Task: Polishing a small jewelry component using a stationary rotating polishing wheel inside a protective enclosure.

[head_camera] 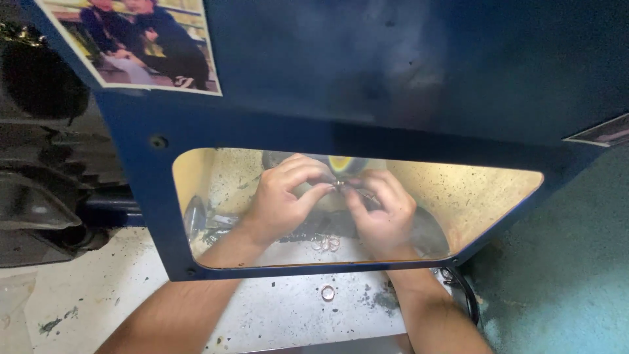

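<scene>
Both hands reach under a blue metal hood (pixel 393 72) and are seen through its clear window (pixel 472 196), which is lit yellow from inside. The left hand (pixel 282 196) and the right hand (pixel 383 213) meet at the middle, fingertips pinched together on a small metal piece (pixel 342 186) held just below a polishing wheel (pixel 347 164); the piece is too small and blurred to name more closely. The wheel is mostly hidden by the hood's upper edge and by the fingers.

Behind the window, below the hands, a few thin metal rings (pixel 326 244) lie on the speckled white bench (pixel 275 314) beside a dark heap of small parts (pixel 308 229). One more ring (pixel 327 292) lies on the bench outside the hood, between the two forearms. Dark dust spots the bench near the right wrist, and a black cable (pixel 466 295) curls at the hood's lower right corner. A photograph (pixel 141 42) is stuck on the hood's upper left.
</scene>
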